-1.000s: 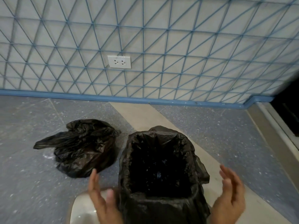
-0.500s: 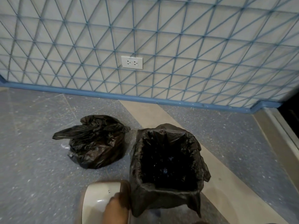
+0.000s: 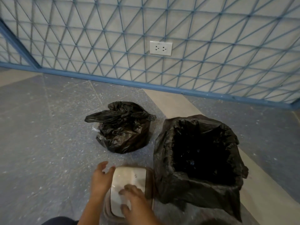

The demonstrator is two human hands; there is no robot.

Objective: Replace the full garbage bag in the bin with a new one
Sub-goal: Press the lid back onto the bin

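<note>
Now the bin lid (image 3: 128, 184) is gripped by both hands beside the freshly lined bin (image 3: 199, 159).

No writing or brand can be read anywhere; only two small dark marks are seen on the lid's white flap. The left hand (image 3: 100, 181) is curled around the lid's left edge, fingers spread and partly bent, while the right hand (image 3: 136, 203) is laid on top, fingers pressed onto the white surface. The new black liner (image 3: 164, 143) is seen folded over the bin's rim, its mouth open and dark inside. The full garbage bag (image 3: 123, 127), knotted shut and crumpled, is set on the speckled grey floor (image 3: 40, 143) just left of the bin, below the wall socket (image 3: 160, 47).
</note>
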